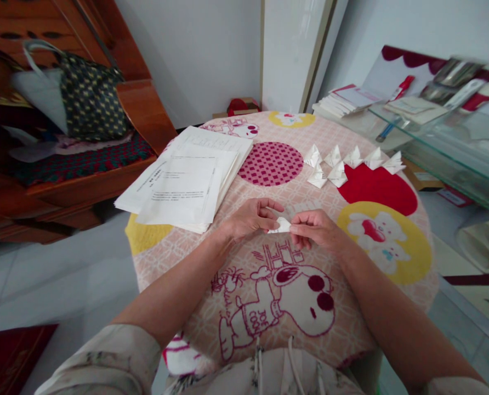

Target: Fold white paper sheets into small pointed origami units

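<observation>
My left hand point(250, 216) and my right hand point(316, 227) meet over the middle of the round table point(174, 258), each pinching one end of a small folded white paper piece point(283, 224). Both hands have their fingers curled round it, just above the cartoon-dog cloth. Several finished folded white paper shapes point(343, 163) sit in a cluster further back, at the right. A stack of printed white sheets point(189, 175) lies on the table's left side, close to my left hand.
A wooden bench point(84, 181) with a patterned bag point(90, 96) stands at the left. A glass-topped counter point(454, 142) holding booklets, a pen and packets runs along the right. Grey tiled floor surrounds the table.
</observation>
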`<state>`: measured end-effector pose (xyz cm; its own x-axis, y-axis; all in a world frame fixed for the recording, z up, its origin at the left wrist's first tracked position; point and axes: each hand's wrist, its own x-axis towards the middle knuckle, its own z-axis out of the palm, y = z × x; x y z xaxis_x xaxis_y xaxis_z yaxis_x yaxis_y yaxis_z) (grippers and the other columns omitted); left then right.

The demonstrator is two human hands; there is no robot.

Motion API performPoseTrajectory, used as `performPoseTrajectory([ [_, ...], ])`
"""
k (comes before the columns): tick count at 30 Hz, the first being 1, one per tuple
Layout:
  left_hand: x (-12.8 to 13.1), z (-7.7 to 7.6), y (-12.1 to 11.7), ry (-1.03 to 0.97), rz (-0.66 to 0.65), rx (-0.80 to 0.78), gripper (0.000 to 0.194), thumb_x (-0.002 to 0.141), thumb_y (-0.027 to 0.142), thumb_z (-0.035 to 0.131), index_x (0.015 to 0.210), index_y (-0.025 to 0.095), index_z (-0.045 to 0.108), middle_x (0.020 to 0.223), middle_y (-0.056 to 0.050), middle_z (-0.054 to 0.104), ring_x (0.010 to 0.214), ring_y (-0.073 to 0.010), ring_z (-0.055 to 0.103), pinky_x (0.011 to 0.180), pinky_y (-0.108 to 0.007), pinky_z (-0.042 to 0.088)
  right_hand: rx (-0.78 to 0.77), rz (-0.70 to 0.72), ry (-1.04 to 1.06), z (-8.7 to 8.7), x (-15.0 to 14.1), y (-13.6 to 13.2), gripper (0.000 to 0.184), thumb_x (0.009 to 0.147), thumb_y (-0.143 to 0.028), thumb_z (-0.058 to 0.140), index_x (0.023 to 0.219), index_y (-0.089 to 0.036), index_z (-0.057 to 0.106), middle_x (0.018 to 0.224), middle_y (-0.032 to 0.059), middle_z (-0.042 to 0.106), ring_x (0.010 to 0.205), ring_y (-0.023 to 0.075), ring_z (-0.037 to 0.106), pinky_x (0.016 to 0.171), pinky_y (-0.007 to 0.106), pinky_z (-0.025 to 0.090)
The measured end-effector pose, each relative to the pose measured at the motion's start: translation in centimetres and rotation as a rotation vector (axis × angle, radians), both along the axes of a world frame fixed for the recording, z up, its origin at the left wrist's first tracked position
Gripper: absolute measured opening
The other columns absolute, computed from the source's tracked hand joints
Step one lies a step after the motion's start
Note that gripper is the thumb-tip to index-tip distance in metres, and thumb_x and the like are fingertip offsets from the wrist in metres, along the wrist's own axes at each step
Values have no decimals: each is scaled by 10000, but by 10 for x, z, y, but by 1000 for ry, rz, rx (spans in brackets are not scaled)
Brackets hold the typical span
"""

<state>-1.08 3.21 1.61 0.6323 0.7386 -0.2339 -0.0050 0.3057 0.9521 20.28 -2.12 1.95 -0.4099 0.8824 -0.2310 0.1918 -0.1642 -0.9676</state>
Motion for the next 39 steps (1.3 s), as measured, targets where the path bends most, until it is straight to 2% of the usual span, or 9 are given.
performPoseTrajectory([
  [3,1,-2,-1,-8,-6,15,458,629,101,790,1051,95,612,662,30,638,539,-65,550,543,-214,384,-36,-17,36,-2,-4,0,216,778,-350,684,699,-154,639,583,14,672,438,86,562,400,187,396],
  [10,4,-1,-3,-24,-34,9,450,653,119,788,1059,92,595,638,29,630,519,-64,533,535,-216,365,-52,-90,84,-11,-11,-4,204,747,-313,687,635,-175,588,502,-19,623,371,83,520,349,186,385],
  [16,3,1,-4,-21,-28,7,453,655,117,785,1067,95,597,632,35,621,524,-62,527,538,-217,356,-82,-30,123,-6,-12,-5,239,779,-352,698,666,-155,621,563,15,666,436,105,578,419,216,459],
  [24,6,2,-6,-31,-26,-14,461,658,114,796,1072,90,597,632,36,626,515,-63,533,539,-217,380,-67,-35,136,-10,-14,-5,207,776,-332,686,688,-152,630,553,6,657,432,107,575,407,210,442],
  [29,10,-1,-7,-40,-23,-1,424,669,138,789,1053,97,613,670,23,647,539,-73,568,546,-213,426,-74,-160,138,-10,-19,-7,136,700,-282,662,643,-171,610,439,-35,576,329,87,465,321,192,342],
  [32,11,-1,-7,21,-41,42,282,740,215,741,979,96,651,685,0,659,556,-81,585,557,-220,468,-74,-238,144,-9,-20,-7,121,666,-267,649,607,-180,589,410,-35,560,314,84,436,308,191,315],
  [35,11,-1,-8,118,-108,91,151,768,248,692,795,104,658,642,-8,636,549,-86,584,525,-209,473,-64,-283,130,-8,-20,-6,132,648,-253,635,560,-187,561,407,-28,558,314,80,424,308,192,308],
  [39,13,1,-12,203,-124,135,162,742,184,658,618,136,566,540,21,569,470,-67,532,428,-168,401,-44,-293,94,-10,-21,-6,137,649,-225,617,538,-192,544,404,-32,553,319,76,424,315,186,311],
])
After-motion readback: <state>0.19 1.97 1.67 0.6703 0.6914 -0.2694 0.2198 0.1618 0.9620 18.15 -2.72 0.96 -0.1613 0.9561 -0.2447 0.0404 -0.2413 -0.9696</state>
